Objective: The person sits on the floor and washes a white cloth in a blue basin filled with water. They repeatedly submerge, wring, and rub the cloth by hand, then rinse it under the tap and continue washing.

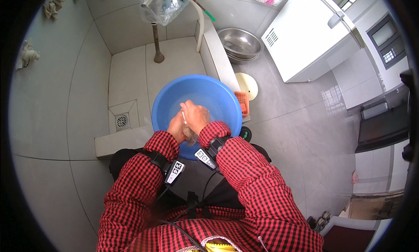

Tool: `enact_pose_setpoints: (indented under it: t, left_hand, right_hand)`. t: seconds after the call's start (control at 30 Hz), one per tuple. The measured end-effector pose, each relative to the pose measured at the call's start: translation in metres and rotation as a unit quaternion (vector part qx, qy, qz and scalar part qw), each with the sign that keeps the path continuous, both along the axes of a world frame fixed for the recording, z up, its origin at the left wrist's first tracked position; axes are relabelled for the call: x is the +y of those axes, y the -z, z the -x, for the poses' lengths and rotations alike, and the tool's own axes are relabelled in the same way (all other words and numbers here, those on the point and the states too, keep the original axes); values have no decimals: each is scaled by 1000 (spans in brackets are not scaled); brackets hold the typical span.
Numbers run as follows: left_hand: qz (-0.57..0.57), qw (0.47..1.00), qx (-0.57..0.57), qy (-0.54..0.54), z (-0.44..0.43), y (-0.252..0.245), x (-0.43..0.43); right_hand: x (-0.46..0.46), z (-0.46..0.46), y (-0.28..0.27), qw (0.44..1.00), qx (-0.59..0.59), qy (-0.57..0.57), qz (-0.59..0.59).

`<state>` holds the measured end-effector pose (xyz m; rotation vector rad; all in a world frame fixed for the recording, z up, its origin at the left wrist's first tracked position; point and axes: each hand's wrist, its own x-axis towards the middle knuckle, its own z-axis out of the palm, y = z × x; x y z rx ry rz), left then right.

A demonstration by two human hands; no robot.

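Note:
A blue plastic basin [229,114] holding cloudy water stands in front of me. Over it my left hand [177,127] and my right hand [195,116] are pressed together, closed on a wet, pale, thin item [191,138] that looks like cloth. Part of it shows between the palms and hangs below them; the rest is hidden by the fingers. Both wrists carry black straps with small devices, over red and black checked sleeves.
Right of the basin are an orange plastic basket [241,104], a cream round lid [247,86] and stacked metal bowls [240,42]. A low tiled curb [124,142] borders a floor drain [122,121]. A white appliance [307,33] stands at upper right.

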<state>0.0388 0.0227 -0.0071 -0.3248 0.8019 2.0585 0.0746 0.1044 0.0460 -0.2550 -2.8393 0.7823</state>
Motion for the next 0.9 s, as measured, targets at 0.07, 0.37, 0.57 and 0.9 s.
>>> enact_pose_setpoints:
  t: [0.07, 0.37, 0.57, 0.9]
  left_hand:
    - [5, 1000, 29, -10, -2, -4, -1]
    - [36, 978, 208, 4, -5, -10, -4]
    - [-8, 1000, -19, 14, 1, -8, -1]
    - [-41, 999, -26, -1, 3, 1, 1]
  right_hand:
    - [-1, 0, -1, 998, 49, -23, -14]
    - [-4, -2, -7, 999, 43, -2, 10]
    - [-1, -2, -5, 995, 78, 20, 64]
    - [3, -2, -7, 997, 62, -33, 18]
